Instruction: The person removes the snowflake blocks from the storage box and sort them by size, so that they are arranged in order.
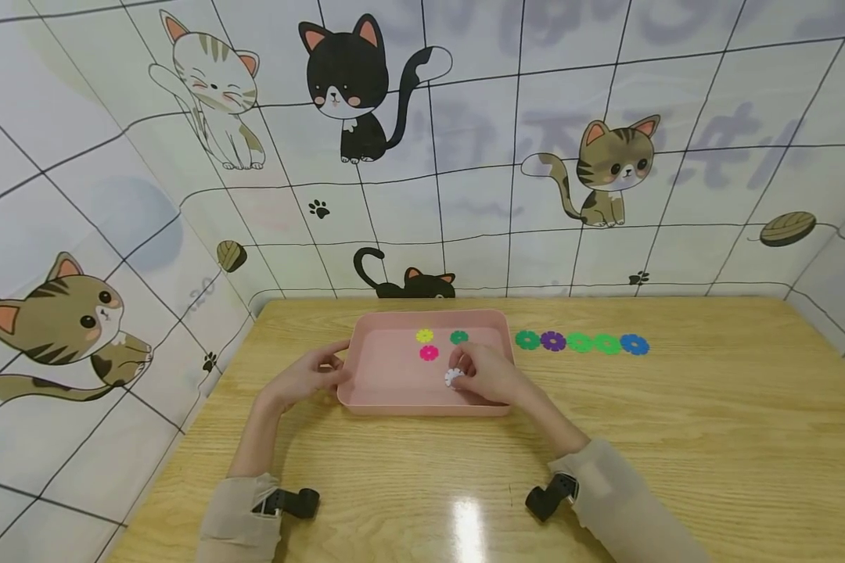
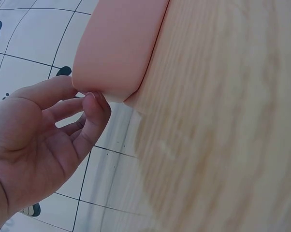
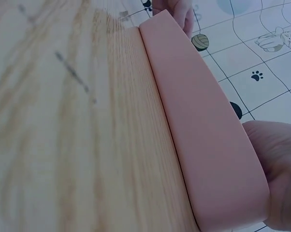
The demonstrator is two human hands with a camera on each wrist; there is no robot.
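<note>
A pink tray (image 1: 387,379) lies on the wooden table, its long side toward me. My left hand (image 1: 308,379) holds its left end, the fingertips right at the wall in the left wrist view. Over the tray's right part, my right hand (image 1: 489,374) pinches a white notched plastic disc (image 1: 453,378) between thumb and fingers. Inside the tray lie a yellow disc (image 1: 425,335), a pink disc (image 1: 429,353) and a green disc (image 1: 459,337). In the right wrist view, the tray wall (image 3: 203,125) hides the right hand's fingers.
A row of discs runs rightward from the tray's right side: a dark green disc (image 1: 526,340), a purple disc (image 1: 553,341), light green discs (image 1: 594,343) and a blue disc (image 1: 634,345). Behind the table (image 1: 711,438) stands a wall (image 1: 479,156) with cat drawings.
</note>
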